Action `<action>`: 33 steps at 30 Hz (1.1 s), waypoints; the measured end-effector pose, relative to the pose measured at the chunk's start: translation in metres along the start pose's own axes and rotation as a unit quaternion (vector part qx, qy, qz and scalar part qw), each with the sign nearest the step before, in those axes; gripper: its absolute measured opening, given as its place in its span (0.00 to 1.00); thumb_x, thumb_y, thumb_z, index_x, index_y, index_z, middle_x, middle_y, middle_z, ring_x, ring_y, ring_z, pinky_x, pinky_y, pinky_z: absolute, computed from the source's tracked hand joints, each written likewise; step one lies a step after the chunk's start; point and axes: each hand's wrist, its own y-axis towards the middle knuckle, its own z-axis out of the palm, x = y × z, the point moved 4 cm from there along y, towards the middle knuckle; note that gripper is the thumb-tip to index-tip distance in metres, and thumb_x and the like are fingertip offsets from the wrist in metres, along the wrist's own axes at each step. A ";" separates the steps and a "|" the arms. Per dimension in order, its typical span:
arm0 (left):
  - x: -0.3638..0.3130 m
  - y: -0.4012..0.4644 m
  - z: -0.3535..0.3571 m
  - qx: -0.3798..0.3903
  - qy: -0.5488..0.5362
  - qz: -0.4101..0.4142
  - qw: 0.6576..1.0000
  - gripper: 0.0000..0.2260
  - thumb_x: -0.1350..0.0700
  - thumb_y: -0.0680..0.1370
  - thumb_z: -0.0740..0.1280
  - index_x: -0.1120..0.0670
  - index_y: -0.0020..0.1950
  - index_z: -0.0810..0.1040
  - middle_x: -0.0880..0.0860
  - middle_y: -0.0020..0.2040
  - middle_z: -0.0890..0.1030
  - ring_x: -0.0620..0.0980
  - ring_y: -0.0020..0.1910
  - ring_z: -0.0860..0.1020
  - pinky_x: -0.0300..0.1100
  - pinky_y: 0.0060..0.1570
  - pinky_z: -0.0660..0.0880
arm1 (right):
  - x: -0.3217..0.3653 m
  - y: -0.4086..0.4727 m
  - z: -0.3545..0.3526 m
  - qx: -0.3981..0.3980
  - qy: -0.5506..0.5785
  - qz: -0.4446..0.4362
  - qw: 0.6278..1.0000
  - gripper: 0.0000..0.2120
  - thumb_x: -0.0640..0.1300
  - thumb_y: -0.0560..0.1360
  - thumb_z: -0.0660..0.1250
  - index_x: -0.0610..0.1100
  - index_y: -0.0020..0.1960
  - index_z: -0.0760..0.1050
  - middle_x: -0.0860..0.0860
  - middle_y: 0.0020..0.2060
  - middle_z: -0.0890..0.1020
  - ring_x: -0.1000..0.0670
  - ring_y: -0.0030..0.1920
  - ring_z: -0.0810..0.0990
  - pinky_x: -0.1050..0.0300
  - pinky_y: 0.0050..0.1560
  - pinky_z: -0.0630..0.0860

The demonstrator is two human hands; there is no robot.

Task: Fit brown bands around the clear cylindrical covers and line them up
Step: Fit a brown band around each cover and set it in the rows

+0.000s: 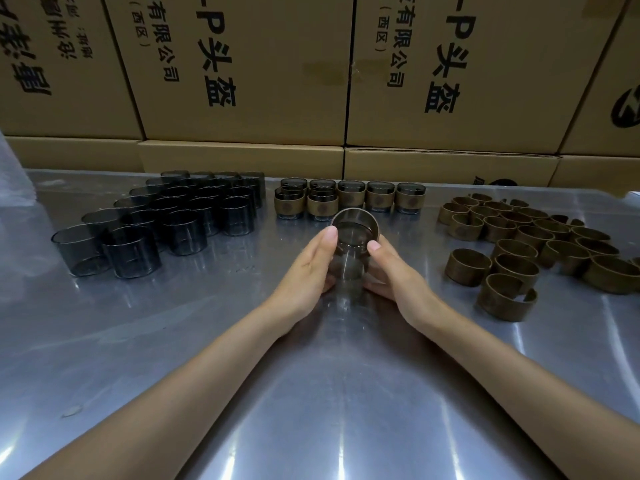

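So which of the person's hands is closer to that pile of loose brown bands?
Right. The right hand grips the clear cover on the side facing the loose brown bands, with bare table between. The left hand holds the cover's far side, further away.

Both hands, left (304,271) and right (398,277), cupped inward, thumbs raised.

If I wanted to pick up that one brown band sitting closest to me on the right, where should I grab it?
Pinch the nearest brown band across its outer wall, coming down from above. It stands on its edge with the opening facing up, apart from its neighbours on the near side. It looks split at the right, so squeeze gently.
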 end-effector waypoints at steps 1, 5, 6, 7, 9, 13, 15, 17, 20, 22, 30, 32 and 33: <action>0.000 0.000 0.000 -0.006 -0.014 0.003 1.000 0.14 0.37 0.77 0.54 0.35 0.56 0.75 0.43 0.58 0.82 0.44 0.60 0.79 0.47 0.63 0.74 | 0.001 0.000 0.000 -0.004 0.005 -0.001 1.000 0.12 0.49 0.84 0.50 0.61 0.61 0.68 0.66 0.50 0.82 0.64 0.54 0.80 0.71 0.49 0.76; -0.002 -0.001 0.000 -0.026 -0.056 0.018 0.998 0.16 0.46 0.83 0.54 0.51 0.63 0.75 0.54 0.56 0.83 0.51 0.55 0.82 0.44 0.53 0.80 | 0.006 -0.002 -0.005 -0.046 0.053 -0.011 0.997 0.13 0.46 0.83 0.53 0.56 0.63 0.70 0.54 0.56 0.81 0.57 0.53 0.82 0.65 0.47 0.79; -0.003 0.000 0.000 -0.033 -0.062 0.019 0.997 0.16 0.46 0.83 0.54 0.52 0.63 0.76 0.55 0.56 0.83 0.52 0.55 0.82 0.44 0.52 0.80 | 0.007 -0.003 -0.006 -0.052 0.064 -0.012 0.996 0.12 0.45 0.83 0.53 0.54 0.63 0.71 0.53 0.55 0.81 0.58 0.52 0.82 0.66 0.45 0.78; -0.003 0.000 0.000 -0.039 -0.063 0.019 0.997 0.15 0.47 0.83 0.55 0.51 0.61 0.76 0.54 0.55 0.84 0.51 0.54 0.83 0.42 0.51 0.80 | 0.008 -0.003 -0.006 -0.055 0.070 -0.014 0.996 0.12 0.44 0.83 0.54 0.53 0.62 0.71 0.53 0.55 0.81 0.59 0.50 0.83 0.68 0.43 0.77; -0.005 0.000 -0.002 -0.053 -0.068 0.017 0.996 0.13 0.47 0.83 0.55 0.48 0.56 0.78 0.48 0.50 0.85 0.47 0.51 0.83 0.35 0.45 0.79 | 0.008 -0.003 -0.004 -0.055 0.070 -0.014 0.996 0.12 0.43 0.83 0.54 0.51 0.63 0.71 0.53 0.55 0.80 0.62 0.49 0.82 0.71 0.42 0.75; -0.006 0.001 -0.005 -0.069 -0.084 0.009 0.994 0.15 0.47 0.82 0.57 0.43 0.47 0.83 0.44 0.47 0.86 0.45 0.50 0.84 0.31 0.42 0.76 | 0.012 -0.005 -0.004 -0.072 0.073 -0.016 0.995 0.15 0.44 0.82 0.55 0.50 0.68 0.69 0.51 0.62 0.78 0.57 0.59 0.79 0.66 0.51 0.77; -0.007 0.001 -0.004 -0.067 -0.091 0.012 0.993 0.14 0.45 0.80 0.59 0.39 0.45 0.84 0.43 0.47 0.85 0.45 0.50 0.83 0.31 0.43 0.76 | 0.014 -0.006 -0.005 -0.087 0.073 -0.014 0.993 0.21 0.46 0.82 0.56 0.48 0.75 0.62 0.49 0.69 0.73 0.51 0.67 0.74 0.55 0.64 0.73; -0.008 0.002 -0.004 -0.058 -0.102 0.021 0.993 0.12 0.41 0.77 0.61 0.37 0.46 0.84 0.42 0.48 0.85 0.45 0.51 0.83 0.31 0.43 0.77 | 0.015 -0.006 -0.006 -0.096 0.075 -0.008 0.993 0.26 0.47 0.81 0.57 0.49 0.78 0.57 0.49 0.72 0.69 0.50 0.69 0.71 0.49 0.70 0.68; -0.007 0.001 -0.005 -0.062 -0.116 0.032 0.991 0.12 0.38 0.73 0.63 0.38 0.49 0.83 0.43 0.51 0.85 0.46 0.52 0.83 0.31 0.43 0.77 | 0.015 -0.007 -0.005 -0.107 0.076 -0.001 0.991 0.28 0.48 0.81 0.59 0.49 0.78 0.54 0.48 0.71 0.70 0.49 0.69 0.72 0.48 0.70 0.68; -0.006 0.001 -0.004 -0.062 -0.120 0.037 0.990 0.13 0.38 0.72 0.63 0.39 0.50 0.83 0.44 0.51 0.85 0.47 0.53 0.83 0.32 0.43 0.77 | 0.014 -0.007 -0.006 -0.115 0.078 -0.003 0.990 0.28 0.48 0.81 0.59 0.49 0.78 0.55 0.47 0.70 0.72 0.49 0.68 0.73 0.50 0.69 0.70; 0.003 0.001 0.006 -0.117 -0.103 0.005 0.988 0.17 0.48 0.81 0.62 0.47 0.70 0.71 0.45 0.56 0.83 0.43 0.58 0.80 0.39 0.58 0.76 | 0.018 -0.009 0.001 -0.145 0.088 -0.028 0.985 0.23 0.41 0.82 0.58 0.49 0.75 0.60 0.57 0.60 0.80 0.63 0.57 0.77 0.71 0.55 0.73; 0.009 -0.001 0.018 -0.108 -0.094 -0.005 0.990 0.15 0.47 0.82 0.60 0.45 0.68 0.72 0.47 0.63 0.79 0.43 0.62 0.77 0.42 0.64 0.73 | 0.017 -0.011 0.006 -0.140 0.086 -0.021 0.986 0.23 0.41 0.82 0.57 0.48 0.76 0.60 0.54 0.64 0.77 0.62 0.59 0.75 0.74 0.55 0.70; 0.010 -0.002 0.019 -0.119 -0.092 -0.005 0.989 0.12 0.47 0.82 0.59 0.43 0.65 0.73 0.47 0.64 0.78 0.43 0.62 0.77 0.43 0.64 0.72 | 0.017 -0.012 0.009 -0.144 0.082 -0.020 0.986 0.22 0.42 0.82 0.56 0.48 0.76 0.61 0.53 0.67 0.74 0.60 0.62 0.72 0.73 0.57 0.69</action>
